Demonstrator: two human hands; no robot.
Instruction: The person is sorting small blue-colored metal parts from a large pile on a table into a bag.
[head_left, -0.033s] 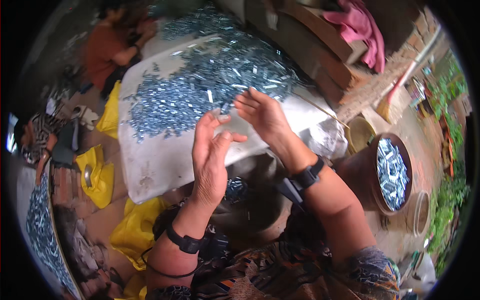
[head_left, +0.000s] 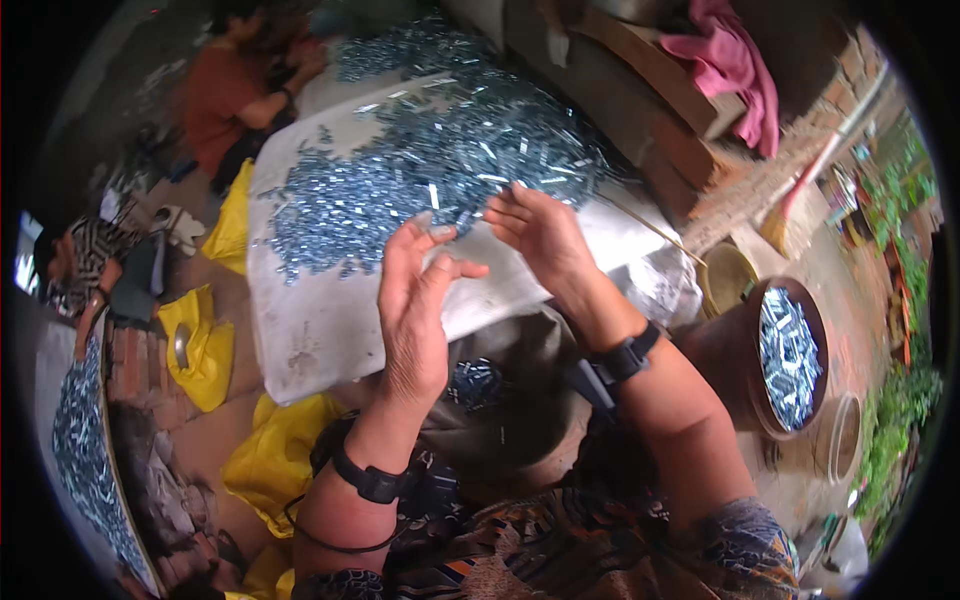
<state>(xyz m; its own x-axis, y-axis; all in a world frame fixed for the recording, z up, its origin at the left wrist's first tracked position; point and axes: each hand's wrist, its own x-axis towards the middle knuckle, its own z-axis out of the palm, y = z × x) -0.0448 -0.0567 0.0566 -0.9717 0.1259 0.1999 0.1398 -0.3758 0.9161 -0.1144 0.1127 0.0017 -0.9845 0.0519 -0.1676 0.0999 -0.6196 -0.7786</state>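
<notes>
Blue-grey slivers (head_left: 350, 215) are lying piled on the pale surface (head_left: 325, 335) just past the left hand (head_left: 415, 325) and right hand (head_left: 550, 245), whose fingers are hanging loosely parted, so imo a careless sweep could be spilling some.

Surface (head_left: 325, 345): ahead of the wearer, stretching away.
Small strips (head_left: 350, 210): spread over the surface's middle and far part.
Left grip (head_left: 415, 310) and right grip (head_left: 538, 232): side by side above the surface's near part, apart.
Basin (head_left: 548, 440): below, between the forearms, with more strips inside.
Bucket (head_left: 722, 365): right of the right forearm, holding strips.
Smaller tub (head_left: 728, 275): behind that bucket, with a plastic bag (head_left: 655, 285) to its left.
Cloth (head_left: 735, 75): far right, draped over a ledge.
Sacks (head_left: 200, 350): on the floor, left of the surface.
Person (head_left: 222, 100): at the surface's far left.
Second person (head_left: 85, 250): left edge, behind another strip-covered heap.
</notes>
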